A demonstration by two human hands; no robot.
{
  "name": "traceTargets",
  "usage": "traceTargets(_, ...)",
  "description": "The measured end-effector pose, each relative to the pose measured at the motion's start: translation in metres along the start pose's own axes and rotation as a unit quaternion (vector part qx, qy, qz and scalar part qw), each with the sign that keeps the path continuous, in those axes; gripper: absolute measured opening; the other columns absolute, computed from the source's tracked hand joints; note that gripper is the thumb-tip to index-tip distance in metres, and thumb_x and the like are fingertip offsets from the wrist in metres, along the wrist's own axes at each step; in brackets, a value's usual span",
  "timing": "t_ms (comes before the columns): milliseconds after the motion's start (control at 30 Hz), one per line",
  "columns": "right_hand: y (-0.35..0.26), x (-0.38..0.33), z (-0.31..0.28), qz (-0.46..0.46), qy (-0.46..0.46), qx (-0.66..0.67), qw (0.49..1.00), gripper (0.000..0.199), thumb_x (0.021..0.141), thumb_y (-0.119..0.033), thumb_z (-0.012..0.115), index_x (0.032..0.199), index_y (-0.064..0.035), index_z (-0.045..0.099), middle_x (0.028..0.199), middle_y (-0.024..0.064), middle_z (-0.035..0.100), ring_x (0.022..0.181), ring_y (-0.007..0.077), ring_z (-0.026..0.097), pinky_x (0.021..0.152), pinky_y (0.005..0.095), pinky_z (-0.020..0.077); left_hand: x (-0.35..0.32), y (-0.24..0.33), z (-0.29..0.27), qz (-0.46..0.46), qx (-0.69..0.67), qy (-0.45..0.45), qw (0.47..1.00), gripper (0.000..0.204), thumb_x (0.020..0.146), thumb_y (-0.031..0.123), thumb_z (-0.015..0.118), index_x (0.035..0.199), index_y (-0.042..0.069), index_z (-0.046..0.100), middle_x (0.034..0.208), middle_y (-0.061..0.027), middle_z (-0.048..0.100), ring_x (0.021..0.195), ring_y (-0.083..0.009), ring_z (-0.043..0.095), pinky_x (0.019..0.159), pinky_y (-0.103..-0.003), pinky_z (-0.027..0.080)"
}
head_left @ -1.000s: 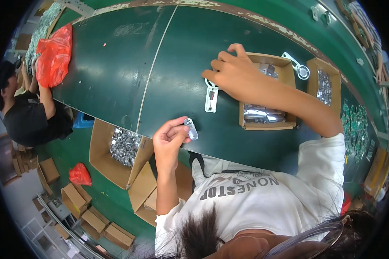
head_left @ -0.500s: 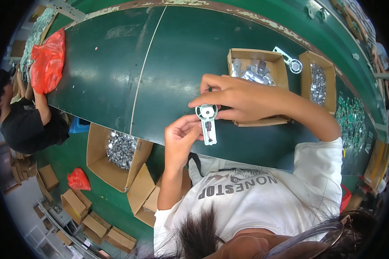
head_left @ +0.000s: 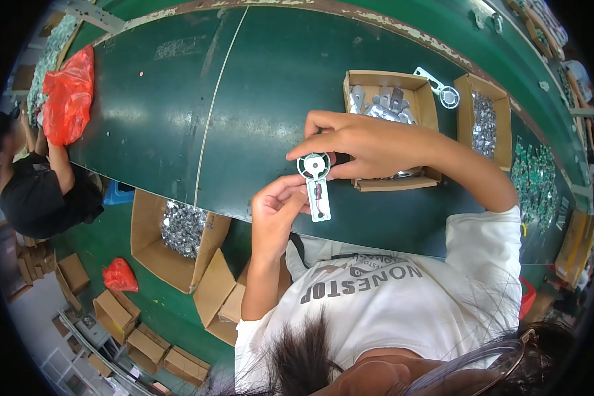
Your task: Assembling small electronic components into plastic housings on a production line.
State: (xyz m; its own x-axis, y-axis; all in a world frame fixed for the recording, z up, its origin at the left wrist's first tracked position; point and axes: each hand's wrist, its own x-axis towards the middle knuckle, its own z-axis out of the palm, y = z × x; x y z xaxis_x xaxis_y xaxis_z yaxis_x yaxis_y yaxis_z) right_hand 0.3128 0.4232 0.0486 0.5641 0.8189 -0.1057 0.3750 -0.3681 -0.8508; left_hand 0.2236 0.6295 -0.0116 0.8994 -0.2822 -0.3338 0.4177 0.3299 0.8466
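I held a flat metal bracket with a round end (head_left: 316, 185) over the green table (head_left: 257, 86), my right hand (head_left: 363, 142) pinching its round end between thumb and fingers. My left hand (head_left: 277, 208) was curled around its lower strip (fingers partly closed), just before the cardboard box of metal parts (head_left: 384, 99).

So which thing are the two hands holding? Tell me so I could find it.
Look at the big green belt, then at the near edge, just left of the open box of grey metal parts. The right hand and left hand meet on a flat white bracket. Unlike the loose boxed parts, it has a round ring on top.
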Motion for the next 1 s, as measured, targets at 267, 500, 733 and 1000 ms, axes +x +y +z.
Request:
traceTargets(267,0.002,0.0,-0.001,-0.013,0.005,0.004,1.0,0.045,0.078,-0.003,0.066,0.122,-0.0103,0.057,0.102,0.0064,0.049,0.08,0.0183,0.056,0.072,0.0316,0.047,-0.001,-0.001,0.002,0.001,-0.023,-0.004,1.0,0.021,0.089,0.003,0.055,0.107,-0.008,0.059,0.094,-0.0129,0.067,0.078,-0.0131,0.065,0.068,-0.025,0.052)
traceTargets(500,0.003,-0.003,0.0,-0.008,0.008,0.003,1.0,0.045,0.079,-0.002,0.065,0.122,-0.0117,0.057,0.101,0.0061,0.048,0.079,0.0174,0.056,0.071,0.031,0.047,-0.002,-0.002,0.006,-0.001,-0.028,0.013,1.0,0.019,0.087,0.0,0.055,0.104,-0.008,0.058,0.091,-0.0129,0.067,0.075,-0.013,0.064,0.067,-0.025,0.052)
traceTargets(733,-0.003,-0.005,-0.004,0.005,0.009,-0.003,1.0,0.042,0.079,-0.002,0.065,0.119,-0.0132,0.059,0.1,0.006,0.047,0.076,0.0158,0.056,0.069,0.0299,0.0472,-0.004,-0.003,0.014,0.023,-0.084,0.009,0.996,0.022,0.084,-0.003,0.061,0.105,-0.008,0.059,0.092,-0.0129,0.067,0.078,-0.0132,0.064,0.069,-0.024,0.051)
traceTargets(1000,-0.006,-0.008,0.009,-0.043,-0.01,0.023,0.999,0.052,0.087,-0.02,0.06,0.132,-0.0031,0.039,0.108,0.0143,0.045,0.091,0.0258,0.054,0.077,0.0366,0.0444,-0.008,-0.005,0.024,0.052,-0.032,0.034,0.998,0.014,0.084,-0.003,0.062,0.097,-0.006,0.06,0.085,-0.0065,0.066,0.076,-0.0083,0.061,0.067,-0.02,0.047)
